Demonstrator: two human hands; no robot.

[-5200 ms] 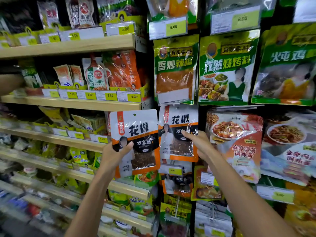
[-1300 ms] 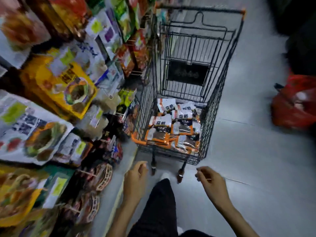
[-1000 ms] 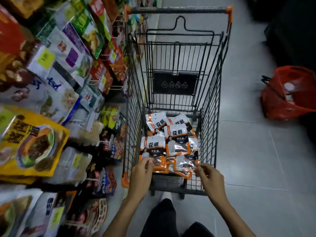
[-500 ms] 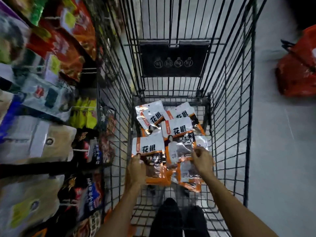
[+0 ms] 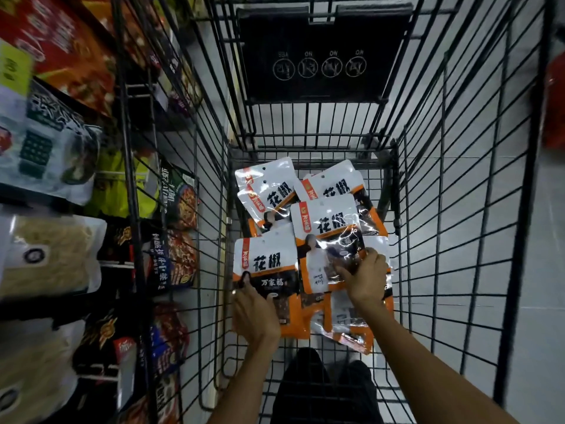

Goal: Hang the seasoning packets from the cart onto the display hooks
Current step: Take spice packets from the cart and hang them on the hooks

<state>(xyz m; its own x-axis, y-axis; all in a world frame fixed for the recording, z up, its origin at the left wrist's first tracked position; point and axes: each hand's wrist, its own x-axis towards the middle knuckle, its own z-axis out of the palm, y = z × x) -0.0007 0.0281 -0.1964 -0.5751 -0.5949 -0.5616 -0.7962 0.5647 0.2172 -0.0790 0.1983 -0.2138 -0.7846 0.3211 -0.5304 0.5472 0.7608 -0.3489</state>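
Head view looks down into the wire cart [image 5: 458, 228], where the seasoning packets [image 5: 333, 186] lie overlapping on its floor. The left hand [image 5: 255, 315] grips the near end of the front-left packet [image 5: 266, 258], thumb on its face. The right hand [image 5: 365, 278] pinches the middle packet [image 5: 324, 228] with curled fingers at its clear window. Both packets run lengthwise away from the person, so their top ends lie beyond the hands. Each hand has its own packet directly in front. No hooks show; stocked shelves [image 5: 46, 148] stand on the left.
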